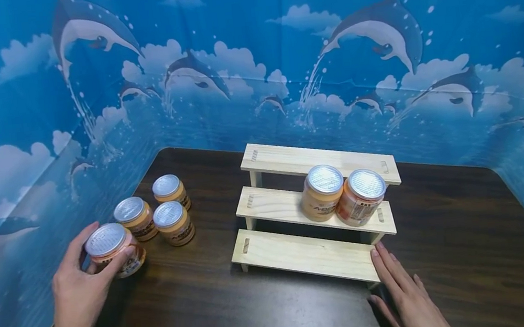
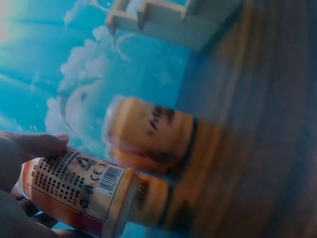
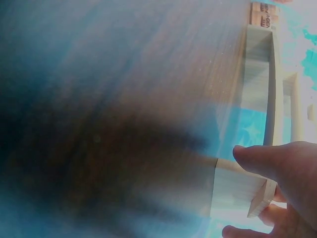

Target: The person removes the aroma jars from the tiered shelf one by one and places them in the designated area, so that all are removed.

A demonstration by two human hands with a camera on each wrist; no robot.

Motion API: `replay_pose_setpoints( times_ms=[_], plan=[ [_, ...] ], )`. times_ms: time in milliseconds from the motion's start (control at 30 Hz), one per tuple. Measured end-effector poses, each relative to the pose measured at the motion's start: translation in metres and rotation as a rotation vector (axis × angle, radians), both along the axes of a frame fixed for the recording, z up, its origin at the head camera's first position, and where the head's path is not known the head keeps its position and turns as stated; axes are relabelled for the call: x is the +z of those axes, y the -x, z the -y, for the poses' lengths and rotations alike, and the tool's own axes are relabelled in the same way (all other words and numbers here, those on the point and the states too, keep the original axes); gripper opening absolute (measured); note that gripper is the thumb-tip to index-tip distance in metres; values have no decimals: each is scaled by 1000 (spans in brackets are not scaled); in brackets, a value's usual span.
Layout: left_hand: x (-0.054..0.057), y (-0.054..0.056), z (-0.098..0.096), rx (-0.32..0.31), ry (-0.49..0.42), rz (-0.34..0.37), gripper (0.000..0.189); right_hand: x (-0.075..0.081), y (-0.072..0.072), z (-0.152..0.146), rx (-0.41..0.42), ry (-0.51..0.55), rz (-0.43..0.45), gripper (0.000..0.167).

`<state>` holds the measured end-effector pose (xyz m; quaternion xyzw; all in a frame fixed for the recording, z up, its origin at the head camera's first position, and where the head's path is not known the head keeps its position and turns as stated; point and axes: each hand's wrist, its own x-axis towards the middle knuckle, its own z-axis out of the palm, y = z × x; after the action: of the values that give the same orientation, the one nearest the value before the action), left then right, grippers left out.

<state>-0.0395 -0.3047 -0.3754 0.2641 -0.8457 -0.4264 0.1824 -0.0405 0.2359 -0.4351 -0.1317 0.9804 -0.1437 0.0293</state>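
Right hand (image 1: 405,289), cropped at five o'clock, touches a shelf (image 1: 294,255), fingers straight; left hand (image 1: 78,284), at eight, grips a partly hidden jar (image 1: 106,240).

The shelf (image 1: 275,205) is looked down on from in front and above by the head camera, with most of the bench (image 1: 281,309) taken in. From left of the shelf, a jar (image 2: 74,193) is shown close up, sideways, by the left wrist camera. From the shelf's right end, its length is viewed closely, also sideways, by the right wrist camera. The shelf is shared by all three.
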Motion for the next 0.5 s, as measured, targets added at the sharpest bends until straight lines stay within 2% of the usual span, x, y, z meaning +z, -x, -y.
replay_pose_setpoints(
  times_ms=[267,367,500],
  plan=[
    [-23,8,17,69,-10,39,84,1,-2,0,4,15,-26,102],
    [-33,11,20,72,-18,22,82,1,-2,0,4,18,-28,102],
    [-42,14,19,58,-25,-39,81,2,-2,1,-1,13,-18,104]
  ],
)
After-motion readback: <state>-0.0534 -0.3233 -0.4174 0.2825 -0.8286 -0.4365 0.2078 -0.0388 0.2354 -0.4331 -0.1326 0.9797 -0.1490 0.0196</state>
